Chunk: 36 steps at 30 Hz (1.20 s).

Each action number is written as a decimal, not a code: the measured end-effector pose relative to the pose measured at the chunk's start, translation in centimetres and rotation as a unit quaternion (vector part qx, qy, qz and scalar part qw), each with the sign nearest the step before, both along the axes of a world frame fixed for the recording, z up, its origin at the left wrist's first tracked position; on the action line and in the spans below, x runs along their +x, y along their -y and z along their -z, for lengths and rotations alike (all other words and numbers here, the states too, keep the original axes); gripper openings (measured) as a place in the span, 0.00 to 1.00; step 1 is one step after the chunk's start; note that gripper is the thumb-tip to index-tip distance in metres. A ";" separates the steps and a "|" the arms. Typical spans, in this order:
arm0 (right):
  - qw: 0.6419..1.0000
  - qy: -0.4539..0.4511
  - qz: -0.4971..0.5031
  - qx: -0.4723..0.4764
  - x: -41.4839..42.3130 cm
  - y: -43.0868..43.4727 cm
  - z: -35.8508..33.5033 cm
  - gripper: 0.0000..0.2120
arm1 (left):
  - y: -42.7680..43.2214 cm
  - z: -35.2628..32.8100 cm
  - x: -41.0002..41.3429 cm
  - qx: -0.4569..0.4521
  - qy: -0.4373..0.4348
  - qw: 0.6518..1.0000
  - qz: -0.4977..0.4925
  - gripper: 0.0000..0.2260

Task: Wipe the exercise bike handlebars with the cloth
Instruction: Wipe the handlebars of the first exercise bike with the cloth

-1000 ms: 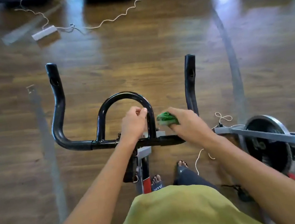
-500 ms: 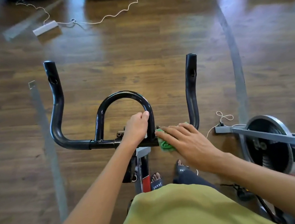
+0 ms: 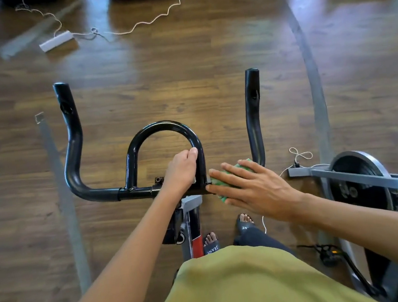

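Observation:
The black exercise bike handlebars (image 3: 74, 151) spread below me, with two horns reaching forward and a centre loop (image 3: 165, 127). My left hand (image 3: 182, 170) grips the right leg of that loop near its base. A green cloth (image 3: 231, 174) lies on the cross bar between the loop and the right horn (image 3: 254, 119). My right hand (image 3: 255, 186) presses flat on the cloth with straight fingers and covers most of it.
A second bike with a flywheel (image 3: 357, 181) and grey frame stands close on the right. A white power strip (image 3: 56, 41) and cord lie on the wooden floor ahead. Dark machine bases line the far edge. My sandalled feet (image 3: 210, 242) stand below the bar.
My right hand went from gripping the bunched cloth beside the loop to pressing it flat on the cross bar. My left hand slid slightly lower on the loop.

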State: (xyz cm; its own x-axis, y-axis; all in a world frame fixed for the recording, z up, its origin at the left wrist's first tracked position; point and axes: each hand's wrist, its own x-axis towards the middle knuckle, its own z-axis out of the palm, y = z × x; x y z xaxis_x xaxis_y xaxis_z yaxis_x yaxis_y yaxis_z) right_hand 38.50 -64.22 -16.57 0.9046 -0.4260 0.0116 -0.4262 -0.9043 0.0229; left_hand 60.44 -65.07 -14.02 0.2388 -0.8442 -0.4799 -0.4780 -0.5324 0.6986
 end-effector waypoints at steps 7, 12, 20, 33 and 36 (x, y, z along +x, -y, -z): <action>0.998 0.046 0.044 0.007 2.1 -0.7 0.1 0.22 | -0.1 -0.1 0.1 -0.002 -0.008 1.000 0.003 0.21; 0.999 -0.005 0.035 -0.016 -1.6 0.9 -0.2 0.30 | -0.2 0.0 0.1 0.003 -0.034 0.999 -0.002 0.20; 0.977 0.154 0.110 0.101 -2.2 1.0 -3.0 0.27 | 0.1 0.2 0.1 -0.032 -0.015 0.999 -0.032 0.15; 0.751 0.361 0.528 0.164 4.1 0.6 -1.1 0.29 | 3.5 1.0 -0.8 -0.264 0.247 0.931 0.045 0.11; 0.746 0.352 0.536 0.180 4.3 -0.4 0.3 0.31 | 4.0 2.0 -0.4 -0.262 0.285 0.915 0.110 0.13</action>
State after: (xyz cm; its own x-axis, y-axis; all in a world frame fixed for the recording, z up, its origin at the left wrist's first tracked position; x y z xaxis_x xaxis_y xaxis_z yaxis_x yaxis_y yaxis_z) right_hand 42.83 -63.83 -16.91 -0.1345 -0.9903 0.0343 -0.7005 0.0705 -0.7102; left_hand 60.00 -69.02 -16.02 0.1215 -0.9804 0.1553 -0.9000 -0.0428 0.4338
